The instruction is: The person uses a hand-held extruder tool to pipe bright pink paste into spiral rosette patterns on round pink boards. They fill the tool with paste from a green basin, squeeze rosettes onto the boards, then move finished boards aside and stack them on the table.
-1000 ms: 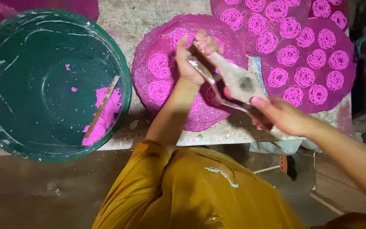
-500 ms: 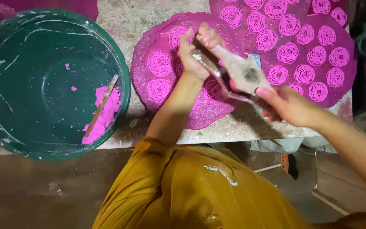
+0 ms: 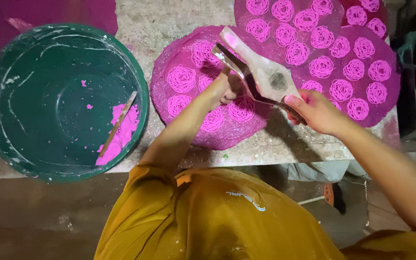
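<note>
1. My right hand (image 3: pixel 316 111) grips the handles of a long wooden press (image 3: pixel 261 72), fingers wrapped tight round the near end; the press is tilted, far tip up over the round pink tray (image 3: pixel 169 110)
2. My left hand (image 3: pixel 227 89) is under/beside the press near its middle, closed round the lower metal-looking part; fingers partly hidden by the press, so can't tell exactly how they sit
3. Press is above the near tray, which lies on the counter (image 3: pixel 169 19) w/ approx. seven pink noodle coils (image 3: pixel 181 78) on it; one coil sits just below my left hand
4. Two more pink trays (image 3: pixel 386 96) further right & behind, overlapping, packed w/ the same coils in rows
5. Left of the tray: big green basin (image 3: pixel 6 86), white streaks on its inner wall, hanging a bit over the counter edge
6. In the basin, a lump of pink dough (image 3: pixel 121 130) against the right wall, small pink specks scattered about, & a thin wooden stick (image 3: pixel 116 124) lying slantwise across the dough, touching it
7. Basin & near tray are just beside each other, rims nearly touching
8. My mustard-yellow shirt (image 3: pixel 217 216) fills the bottom of the view, some white smears on it
</note>
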{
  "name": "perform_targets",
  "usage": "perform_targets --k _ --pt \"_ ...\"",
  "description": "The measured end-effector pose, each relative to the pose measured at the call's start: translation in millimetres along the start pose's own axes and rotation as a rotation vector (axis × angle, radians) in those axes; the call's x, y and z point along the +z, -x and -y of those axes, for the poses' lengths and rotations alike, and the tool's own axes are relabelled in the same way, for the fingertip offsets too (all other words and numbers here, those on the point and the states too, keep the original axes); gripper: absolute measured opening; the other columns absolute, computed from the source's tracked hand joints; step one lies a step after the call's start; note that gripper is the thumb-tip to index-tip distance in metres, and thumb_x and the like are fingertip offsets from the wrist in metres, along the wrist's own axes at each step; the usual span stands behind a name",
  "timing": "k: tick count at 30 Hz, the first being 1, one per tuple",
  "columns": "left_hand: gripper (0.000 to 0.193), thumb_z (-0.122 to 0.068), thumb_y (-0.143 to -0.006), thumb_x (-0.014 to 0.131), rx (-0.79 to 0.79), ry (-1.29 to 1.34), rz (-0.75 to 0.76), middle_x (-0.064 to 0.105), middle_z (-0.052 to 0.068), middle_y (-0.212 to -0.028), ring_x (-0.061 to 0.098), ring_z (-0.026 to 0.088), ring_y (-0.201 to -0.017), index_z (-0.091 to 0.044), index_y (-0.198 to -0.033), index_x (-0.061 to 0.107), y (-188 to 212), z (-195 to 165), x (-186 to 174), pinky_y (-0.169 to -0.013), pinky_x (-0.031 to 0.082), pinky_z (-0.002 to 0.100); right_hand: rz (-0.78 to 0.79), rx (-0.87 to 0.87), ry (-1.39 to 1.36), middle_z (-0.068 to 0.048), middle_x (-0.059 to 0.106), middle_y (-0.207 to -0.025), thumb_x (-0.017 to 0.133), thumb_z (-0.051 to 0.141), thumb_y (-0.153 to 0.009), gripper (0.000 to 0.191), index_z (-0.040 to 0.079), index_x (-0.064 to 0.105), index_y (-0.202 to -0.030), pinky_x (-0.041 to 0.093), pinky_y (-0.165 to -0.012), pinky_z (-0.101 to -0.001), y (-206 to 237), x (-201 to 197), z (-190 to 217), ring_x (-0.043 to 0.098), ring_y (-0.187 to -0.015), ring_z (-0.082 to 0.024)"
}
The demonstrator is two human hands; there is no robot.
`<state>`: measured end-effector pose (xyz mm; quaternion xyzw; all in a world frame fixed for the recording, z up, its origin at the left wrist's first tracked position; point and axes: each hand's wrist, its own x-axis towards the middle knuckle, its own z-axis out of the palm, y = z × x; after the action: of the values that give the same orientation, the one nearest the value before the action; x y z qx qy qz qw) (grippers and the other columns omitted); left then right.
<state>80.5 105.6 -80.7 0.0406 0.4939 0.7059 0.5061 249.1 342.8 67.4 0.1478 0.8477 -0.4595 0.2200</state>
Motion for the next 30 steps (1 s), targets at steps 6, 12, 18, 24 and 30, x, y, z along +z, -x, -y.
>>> perform_targets --k 6,12,18,24,30 --pt "0.06 -0.047 -0.113 0.028 0.268 -0.57 -0.195 0.052 0.001 -0.082 0.04 0.011 -0.048 -0.004 -0.148 0.053 41.3 17.3 -1.2 -0.043 0.036 0.027 -0.089 -0.158 -0.167 -0.003 0.064 -0.074 0.051 0.048 -0.101 0.041 0.009 0.065 -0.104 0.05 -0.062 -0.0289 -14.2 9.5 -28.0 0.06 -0.065 -0.013" --pt "0.056 -0.021 -0.098 0.052 0.313 -1.163 -0.529 0.078 0.007 -0.094 0.069 0.022 -0.061 -0.02 -0.154 0.045 167.9 31.3 18.0 -0.06 0.055 0.036 -0.29 -0.341 -0.279 -0.005 0.064 -0.081 0.036 0.058 -0.107 0.059 0.006 0.064 -0.104 0.041 -0.066 -0.0314 18.7 33.8 -108.0 0.054 -0.064 -0.013" --pt "0.024 -0.009 -0.108 0.05 0.773 -1.019 -0.825 0.07 0.015 -0.128 0.071 0.026 -0.106 -0.01 -0.128 0.062 238.2 75.4 -13.5 -0.092 0.057 0.036 -0.791 -0.43 -0.35 -0.007 0.062 -0.131 0.068 0.057 -0.098 0.075 0.0 0.052 -0.144 0.047 -0.106 -0.0341 68.6 127.1 -180.0 0.057 -0.122 -0.016" --pt "0.048 -0.004 -0.099 0.05 0.647 -0.298 -0.757 0.055 0.013 -0.13 0.055 0.02 -0.111 -0.002 -0.147 0.04 214.7 115.7 -68.9 -0.096 0.045 0.034 -0.793 -0.255 0.477 -0.011 0.064 -0.112 0.091 0.039 -0.056 0.077 0.006 0.061 -0.118 0.043 -0.099 -0.045 127.9 134.7 -199.5 0.059 -0.109 -0.032" --pt "0.049 -0.001 -0.096 0.047 0.742 -0.136 -0.665 0.058 0.014 -0.135 0.057 0.02 -0.118 0.002 -0.145 0.042 181.7 127.0 -104.2 -0.105 0.045 0.032 -0.456 -0.493 0.71 -0.011 0.065 -0.112 0.09 0.05 -0.053 0.079 0.008 0.064 -0.116 0.038 -0.094 -0.0502 106.8 99.0 -171.3 0.058 -0.107 -0.033"
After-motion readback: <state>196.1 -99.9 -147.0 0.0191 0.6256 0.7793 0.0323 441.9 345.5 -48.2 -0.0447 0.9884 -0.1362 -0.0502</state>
